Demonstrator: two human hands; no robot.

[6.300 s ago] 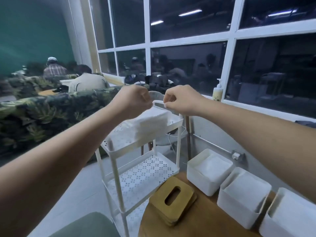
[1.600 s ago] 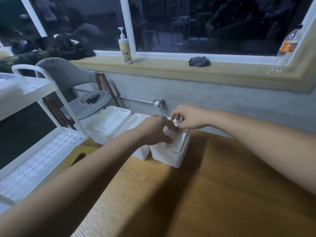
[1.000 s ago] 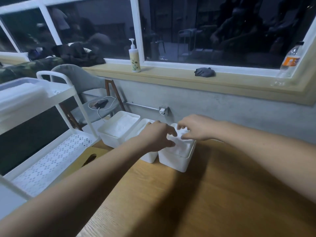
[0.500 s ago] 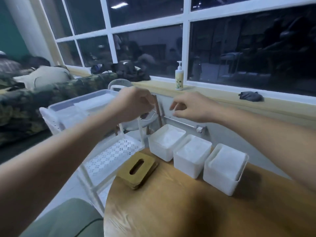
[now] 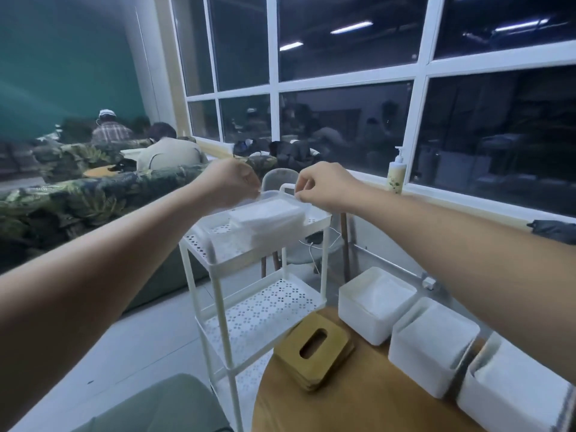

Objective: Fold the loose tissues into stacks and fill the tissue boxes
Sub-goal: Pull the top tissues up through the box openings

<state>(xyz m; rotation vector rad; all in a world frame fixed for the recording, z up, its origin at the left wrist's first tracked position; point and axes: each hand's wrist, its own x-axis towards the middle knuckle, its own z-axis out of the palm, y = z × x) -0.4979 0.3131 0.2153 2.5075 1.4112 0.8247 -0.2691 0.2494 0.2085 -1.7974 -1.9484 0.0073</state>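
Observation:
A pile of loose white tissues (image 5: 268, 218) lies in a clear tray on the top shelf of a white cart (image 5: 218, 254). My left hand (image 5: 229, 183) and my right hand (image 5: 324, 185) hover over the pile's far edge, both with fingers curled; each seems to pinch the top tissue at a corner, though the sheet is hard to make out. Three white tissue boxes stand in a row on the wooden table: the far one (image 5: 374, 304), the middle one (image 5: 431, 344) and the near one (image 5: 517, 391), each with white tissues inside.
A stack of wooden slotted lids (image 5: 314, 346) lies at the table's left edge. The cart's lower shelf (image 5: 261, 310) is bare. A pump bottle (image 5: 396, 174) stands on the window sill. A grey chair (image 5: 280, 179) sits behind the cart, a patterned sofa to the left.
My hands left the rightmost tissue box, swung left and reached over to the tissue pile on the cart. The view turned left with them.

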